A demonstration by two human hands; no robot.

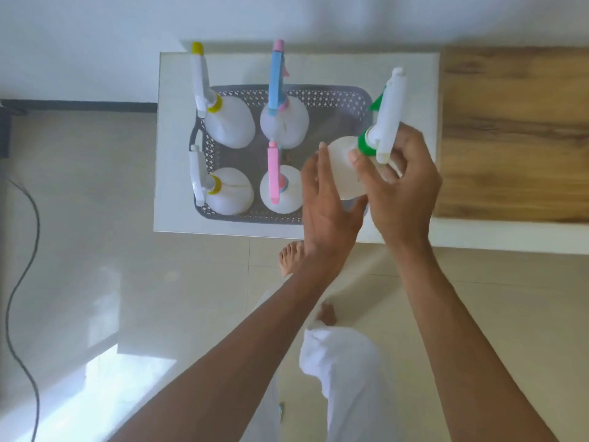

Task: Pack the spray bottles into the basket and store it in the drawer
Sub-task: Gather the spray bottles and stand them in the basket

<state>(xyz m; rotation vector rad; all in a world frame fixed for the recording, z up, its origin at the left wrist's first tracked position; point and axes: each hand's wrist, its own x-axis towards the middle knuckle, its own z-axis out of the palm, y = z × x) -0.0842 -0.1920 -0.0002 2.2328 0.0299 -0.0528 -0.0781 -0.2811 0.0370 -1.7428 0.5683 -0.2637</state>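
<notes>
A grey perforated basket [322, 97] stands on a white cabinet top [173, 148]. Several white spray bottles stand upright in it: a yellow-collared one [228, 122] at the back left, a blue-and-pink one [287, 122] behind the middle, another yellow-collared one [229, 193] at the front left, a pink-triggered one [280, 189] in front. My right hand [404, 183] grips a green-collared spray bottle [344, 161] by its neck, over the basket's right side. My left hand [328, 199] rests flat against that bottle's body, fingers apart.
A wooden surface [513, 132] adjoins the white top on the right. A black cable [22, 250] snakes over the tiled floor at the left. My bare feet [291, 256] and white trousers [344, 378] are below the cabinet edge. No drawer is visible.
</notes>
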